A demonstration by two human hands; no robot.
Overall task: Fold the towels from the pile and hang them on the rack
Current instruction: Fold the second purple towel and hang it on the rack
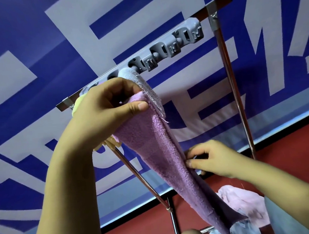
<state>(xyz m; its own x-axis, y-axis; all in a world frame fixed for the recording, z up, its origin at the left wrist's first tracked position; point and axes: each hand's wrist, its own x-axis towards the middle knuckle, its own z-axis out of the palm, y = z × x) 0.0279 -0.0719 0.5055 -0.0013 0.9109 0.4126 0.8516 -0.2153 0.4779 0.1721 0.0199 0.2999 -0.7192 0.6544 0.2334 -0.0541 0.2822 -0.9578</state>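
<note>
Behind the rack point(224, 60) hung a blue banner point(25, 34) with large pale lettering, and below the banner ran a red floor point(288, 131). Along the rack's top bar sat a grey clip strip point(172, 48) with a row of holders. A purple towel point(151, 140) hung from the strip's lower end and trailed down beside the rack's slanted leg. The left hand point(105, 109) gripped the towel's upper part just below the strip, fingers curled over the top fold and thumb pressed along the edge. A grey towel point(144, 86) lay against the purple one at that point, touching it. A yellow towel point(76, 106) showed behind the left hand, near the end of the rack's bar. The right hand point(213, 160) pinched the purple towel's side edge lower down, between thumb and curled fingers. A pink towel point(238, 200) lay heaped near the foot of the rack, under the right forearm.
</note>
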